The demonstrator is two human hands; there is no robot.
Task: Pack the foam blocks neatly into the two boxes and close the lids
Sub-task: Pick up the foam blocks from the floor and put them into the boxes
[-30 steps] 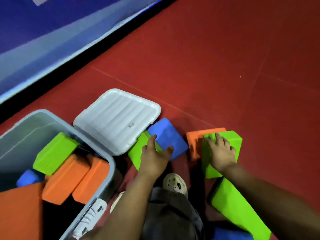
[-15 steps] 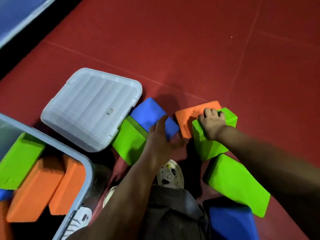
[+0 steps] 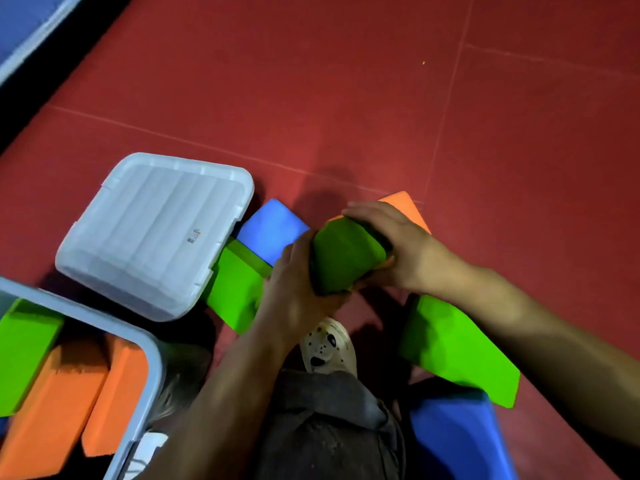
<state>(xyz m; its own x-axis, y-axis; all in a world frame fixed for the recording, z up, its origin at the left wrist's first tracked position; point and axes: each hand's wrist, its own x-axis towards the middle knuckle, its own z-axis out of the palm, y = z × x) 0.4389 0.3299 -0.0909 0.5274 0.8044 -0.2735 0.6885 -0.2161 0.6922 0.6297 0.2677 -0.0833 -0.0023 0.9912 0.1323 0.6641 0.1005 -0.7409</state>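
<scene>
A green foam block (image 3: 343, 259) is lifted off the red floor, held between both hands. My left hand (image 3: 294, 292) grips its left and lower side; my right hand (image 3: 391, 244) wraps over its top and right side. Behind it an orange block (image 3: 407, 207) lies on the floor. A blue block (image 3: 270, 228) and a green block (image 3: 235, 292) lie just left of my left hand. An open grey box (image 3: 154, 362) at lower left holds green and orange blocks. Its white lid (image 3: 156, 233) lies flat on the floor.
A long green block (image 3: 453, 348) and a blue block (image 3: 457, 441) lie at the lower right under my right forearm. My white shoe (image 3: 327, 344) and dark trouser leg are below the hands. A dark strip and blue mat edge (image 3: 20, 36) run along the upper left.
My left hand left the blue block and moved right onto the green block. Both hands now hold that green block, raised and tilted off the floor. The view has shifted slightly.
</scene>
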